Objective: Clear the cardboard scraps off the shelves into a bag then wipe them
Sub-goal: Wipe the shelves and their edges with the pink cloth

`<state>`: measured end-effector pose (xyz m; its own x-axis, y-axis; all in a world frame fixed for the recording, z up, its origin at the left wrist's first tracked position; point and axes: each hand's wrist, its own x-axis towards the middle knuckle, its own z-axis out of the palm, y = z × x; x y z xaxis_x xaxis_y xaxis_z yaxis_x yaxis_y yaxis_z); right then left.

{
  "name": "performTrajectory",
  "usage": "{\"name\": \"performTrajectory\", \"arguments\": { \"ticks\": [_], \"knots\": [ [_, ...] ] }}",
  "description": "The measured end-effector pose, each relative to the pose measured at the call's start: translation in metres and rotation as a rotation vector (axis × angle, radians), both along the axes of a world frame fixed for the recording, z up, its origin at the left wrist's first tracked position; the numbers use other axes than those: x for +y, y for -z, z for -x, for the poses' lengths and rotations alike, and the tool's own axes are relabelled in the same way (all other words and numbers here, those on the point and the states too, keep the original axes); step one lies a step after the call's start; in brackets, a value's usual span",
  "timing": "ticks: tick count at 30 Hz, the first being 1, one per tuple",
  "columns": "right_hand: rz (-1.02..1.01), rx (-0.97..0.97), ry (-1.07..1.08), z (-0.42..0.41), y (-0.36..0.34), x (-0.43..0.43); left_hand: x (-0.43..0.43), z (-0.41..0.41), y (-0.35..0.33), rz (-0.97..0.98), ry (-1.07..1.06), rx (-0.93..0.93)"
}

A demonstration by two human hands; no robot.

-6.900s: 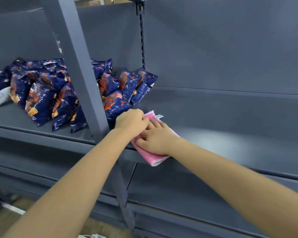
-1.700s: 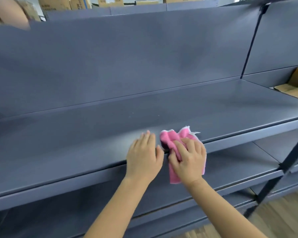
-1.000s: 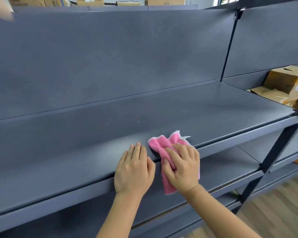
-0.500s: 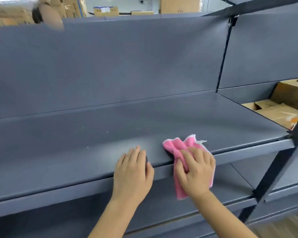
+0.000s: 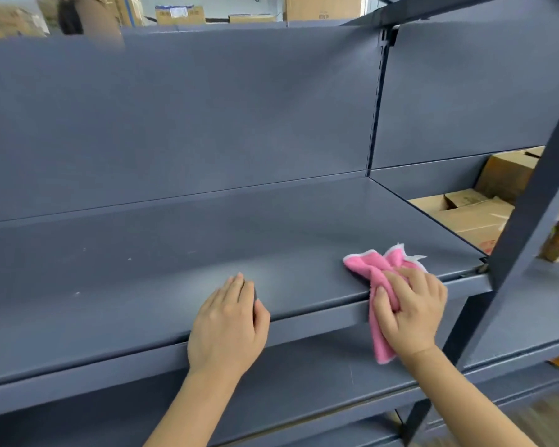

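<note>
Our right hand (image 5: 410,312), gripping the cloth (image 5: 367,269), has slid along the shelf (image 5: 175,279) lip to near the post (image 5: 533,204), left hand (image 5: 226,327) flat farther from it, so this shelf's wipe looks nearly done.

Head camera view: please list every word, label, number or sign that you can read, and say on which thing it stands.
Nothing can be read well enough to quote.
box with a pale label, behind the shelving: dark print, too blurred.
taller box to its right: small dark print, too small.
flat cardboard in the right bay: red mark near its front edge, too blurred.
pink cloth and shelf: no print visible.
</note>
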<state>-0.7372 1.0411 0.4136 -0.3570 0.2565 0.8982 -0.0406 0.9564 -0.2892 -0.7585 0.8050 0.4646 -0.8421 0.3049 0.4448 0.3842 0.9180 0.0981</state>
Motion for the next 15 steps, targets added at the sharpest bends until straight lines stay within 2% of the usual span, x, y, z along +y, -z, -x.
{"name": "performTrajectory", "arguments": {
  "ticks": [3, 8, 12, 15],
  "knots": [
    [0.027, 0.031, 0.008, 0.001, -0.002, -0.028, 0.001, -0.001, 0.0, -0.004, -0.006, 0.02],
    [-0.015, 0.021, -0.155, 0.002, 0.001, -0.086, 0.008, 0.0, 0.002, 0.018, -0.028, 0.017],
    [-0.16, 0.004, -0.232, 0.001, 0.0, -0.071, 0.028, 0.001, 0.004, 0.034, 0.045, -0.001],
    [-0.19, -0.019, -0.181, 0.0, 0.0, -0.037, 0.038, -0.002, 0.006, 0.056, 0.087, -0.017]
  ]
}}
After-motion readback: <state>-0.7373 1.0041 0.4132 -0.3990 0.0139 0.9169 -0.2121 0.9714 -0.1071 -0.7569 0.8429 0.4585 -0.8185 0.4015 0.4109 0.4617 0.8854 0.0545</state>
